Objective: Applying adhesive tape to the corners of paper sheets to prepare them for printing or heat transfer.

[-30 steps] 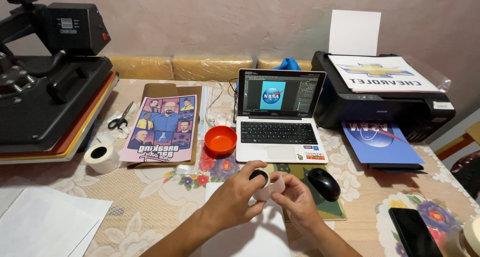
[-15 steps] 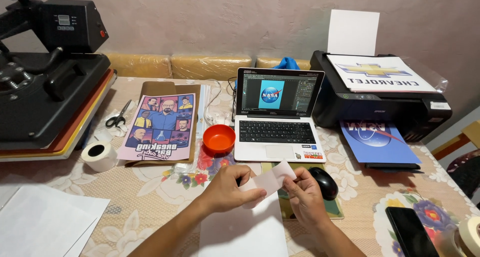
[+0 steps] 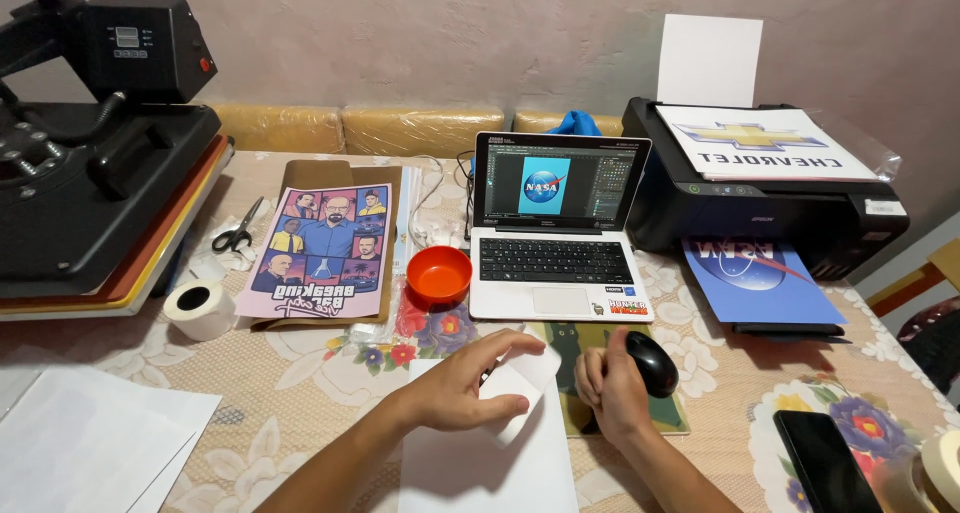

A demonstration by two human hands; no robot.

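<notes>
White paper sheet point(image 3: 490, 453) lies at the near table edge, its top corner folded under the left hand point(image 3: 470, 388), fingers spread and pressing down. Right hand point(image 3: 605, 383) sits curled just beside the black mouse point(image 3: 652, 363) on its mat. Beyond them: orange bowl point(image 3: 438, 273), open laptop point(image 3: 555, 228), printer point(image 3: 760, 193), heat press point(image 3: 90, 153). Floral tablecloth point(image 3: 300, 373), plain wall behind.

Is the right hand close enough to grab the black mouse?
Probably yes. The right hand rests on the mouse pad right beside the black mouse, seemingly touching it, with nothing between them. The left hand is busy on the white paper.
</notes>
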